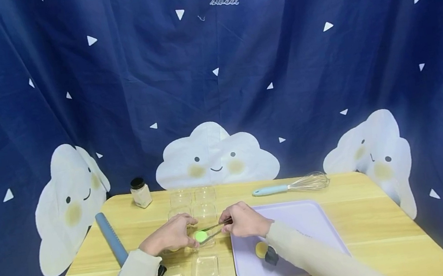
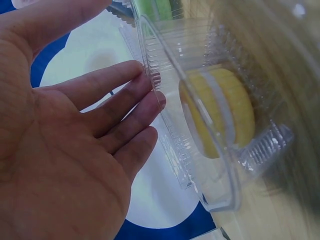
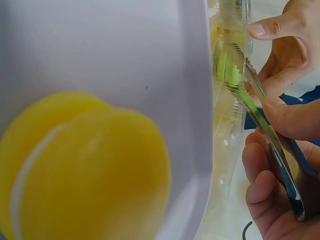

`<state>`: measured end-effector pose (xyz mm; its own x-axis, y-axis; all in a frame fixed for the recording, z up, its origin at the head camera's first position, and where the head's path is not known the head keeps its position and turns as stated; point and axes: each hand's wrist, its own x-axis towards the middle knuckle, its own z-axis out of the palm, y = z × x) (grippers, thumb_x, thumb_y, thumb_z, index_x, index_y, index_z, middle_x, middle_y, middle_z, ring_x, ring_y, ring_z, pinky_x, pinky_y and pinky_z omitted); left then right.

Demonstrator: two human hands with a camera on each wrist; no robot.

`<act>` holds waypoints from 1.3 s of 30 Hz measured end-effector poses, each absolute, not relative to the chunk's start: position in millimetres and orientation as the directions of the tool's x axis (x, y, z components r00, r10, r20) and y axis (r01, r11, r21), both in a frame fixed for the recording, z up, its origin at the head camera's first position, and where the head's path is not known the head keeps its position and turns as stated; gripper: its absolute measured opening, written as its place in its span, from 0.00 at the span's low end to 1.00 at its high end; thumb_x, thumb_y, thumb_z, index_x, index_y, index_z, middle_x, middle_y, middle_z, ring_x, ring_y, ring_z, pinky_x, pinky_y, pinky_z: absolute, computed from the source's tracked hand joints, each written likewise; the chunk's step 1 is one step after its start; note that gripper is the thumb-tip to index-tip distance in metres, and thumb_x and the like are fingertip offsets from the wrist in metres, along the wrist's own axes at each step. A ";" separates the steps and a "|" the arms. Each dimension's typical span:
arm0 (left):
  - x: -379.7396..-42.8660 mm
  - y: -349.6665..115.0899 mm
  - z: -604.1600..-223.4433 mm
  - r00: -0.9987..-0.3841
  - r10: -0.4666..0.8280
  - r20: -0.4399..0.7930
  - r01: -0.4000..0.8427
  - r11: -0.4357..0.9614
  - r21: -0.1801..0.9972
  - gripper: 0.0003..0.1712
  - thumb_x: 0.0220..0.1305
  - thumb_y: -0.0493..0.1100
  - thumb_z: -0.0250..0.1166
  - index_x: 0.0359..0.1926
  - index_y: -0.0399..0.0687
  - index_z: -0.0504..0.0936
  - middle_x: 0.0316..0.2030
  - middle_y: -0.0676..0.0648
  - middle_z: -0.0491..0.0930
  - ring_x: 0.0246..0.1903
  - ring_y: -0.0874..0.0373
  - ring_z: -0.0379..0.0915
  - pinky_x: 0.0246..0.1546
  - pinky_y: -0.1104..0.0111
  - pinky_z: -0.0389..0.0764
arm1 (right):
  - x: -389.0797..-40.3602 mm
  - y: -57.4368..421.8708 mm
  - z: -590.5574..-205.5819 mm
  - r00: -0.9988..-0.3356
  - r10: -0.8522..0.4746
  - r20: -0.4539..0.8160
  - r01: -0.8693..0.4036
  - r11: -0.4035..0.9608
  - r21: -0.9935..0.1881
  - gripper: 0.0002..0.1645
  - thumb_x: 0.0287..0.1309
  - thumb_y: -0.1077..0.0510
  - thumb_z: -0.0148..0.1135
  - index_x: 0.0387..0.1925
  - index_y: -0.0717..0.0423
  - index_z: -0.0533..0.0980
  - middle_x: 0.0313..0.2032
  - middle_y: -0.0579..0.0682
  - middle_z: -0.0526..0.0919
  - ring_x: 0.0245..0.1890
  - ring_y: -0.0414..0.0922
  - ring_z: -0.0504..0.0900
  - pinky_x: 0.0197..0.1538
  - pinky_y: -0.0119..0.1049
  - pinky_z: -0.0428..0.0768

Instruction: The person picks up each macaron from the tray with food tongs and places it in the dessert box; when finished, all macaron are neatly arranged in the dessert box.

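Note:
My right hand point(image 1: 242, 220) grips metal tongs point(image 3: 274, 142). Between the serrated tips sits a green macaron point(image 1: 201, 236), at a clear plastic box near the table's middle. My left hand point(image 1: 175, 233) is beside it, and in the left wrist view its fingertips touch the wall of a clear box point(image 2: 220, 202). Inside that box lies a yellow macaron point(image 2: 240, 112) with a pale filling. Another yellow macaron point(image 3: 95, 175) rests on the lilac tray point(image 1: 302, 216), below my right wrist.
Several more clear boxes stand behind my hands; an open clear box point(image 1: 206, 269) lies in front. A blue-grey rod point(image 1: 112, 238) lies at left. At the back are a black-lidded jar point(image 1: 141, 195) and a whisk point(image 1: 272, 190) with a light-blue handle.

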<state>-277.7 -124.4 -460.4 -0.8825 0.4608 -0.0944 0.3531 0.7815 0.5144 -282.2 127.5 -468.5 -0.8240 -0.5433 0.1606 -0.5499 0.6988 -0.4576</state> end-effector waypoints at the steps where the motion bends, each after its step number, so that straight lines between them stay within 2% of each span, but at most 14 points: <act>1: -277.6 -124.6 -459.9 -0.882 0.463 -0.093 0.355 0.780 0.515 0.42 0.46 0.46 0.82 0.62 0.37 0.79 0.66 0.37 0.74 0.68 0.38 0.68 0.71 0.44 0.69 | -282.0 127.8 -468.2 -0.824 -0.543 0.162 -0.550 0.698 -0.459 0.09 0.56 0.56 0.74 0.38 0.55 0.88 0.31 0.42 0.89 0.27 0.28 0.79 0.35 0.21 0.80; 10: -277.7 -125.7 -461.1 -0.882 0.463 -0.086 0.361 0.782 0.508 0.43 0.46 0.47 0.82 0.63 0.38 0.78 0.65 0.40 0.75 0.67 0.39 0.68 0.70 0.45 0.71 | -281.4 130.6 -464.5 -0.828 -0.531 0.182 -0.550 0.701 -0.453 0.10 0.57 0.55 0.74 0.39 0.55 0.87 0.32 0.42 0.90 0.29 0.28 0.80 0.35 0.21 0.80; 19: -276.9 -127.9 -461.9 -0.876 0.477 -0.069 0.373 0.762 0.530 0.42 0.47 0.46 0.82 0.64 0.37 0.78 0.66 0.36 0.73 0.67 0.37 0.68 0.69 0.43 0.71 | -281.1 134.7 -457.5 -0.829 -0.518 0.211 -0.550 0.685 -0.478 0.11 0.55 0.55 0.75 0.39 0.55 0.87 0.31 0.42 0.89 0.29 0.29 0.80 0.36 0.22 0.80; 24: -279.3 -130.5 -462.2 -0.882 0.469 -0.054 0.372 0.762 0.530 0.43 0.47 0.47 0.81 0.65 0.39 0.77 0.67 0.37 0.73 0.67 0.39 0.68 0.70 0.43 0.70 | -281.9 139.0 -451.9 -0.834 -0.503 0.225 -0.542 0.673 -0.504 0.11 0.56 0.56 0.74 0.40 0.57 0.87 0.32 0.44 0.90 0.29 0.30 0.80 0.35 0.23 0.80; 34: -273.7 -139.6 -457.7 -0.883 0.467 0.052 0.420 0.733 0.535 0.46 0.48 0.49 0.81 0.67 0.39 0.75 0.70 0.34 0.70 0.70 0.36 0.64 0.71 0.41 0.67 | -283.3 151.8 -441.7 -0.839 -0.469 0.276 -0.537 0.633 -0.558 0.12 0.58 0.57 0.72 0.42 0.58 0.86 0.40 0.53 0.91 0.38 0.39 0.88 0.43 0.26 0.85; 39: -268.2 -146.5 -453.9 -0.873 0.474 0.112 0.458 0.720 0.521 0.45 0.50 0.51 0.80 0.67 0.40 0.75 0.69 0.36 0.71 0.69 0.37 0.66 0.70 0.41 0.69 | -282.3 160.4 -438.7 -0.862 -0.424 0.276 -0.500 0.629 -0.595 0.14 0.60 0.56 0.71 0.45 0.59 0.86 0.42 0.53 0.91 0.41 0.41 0.88 0.45 0.30 0.87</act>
<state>-268.2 -146.5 -453.9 -0.8732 0.4743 0.1118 0.4579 0.7203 0.5210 -282.3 160.4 -438.7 -0.8625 -0.4242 0.2760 -0.4999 0.6292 -0.5951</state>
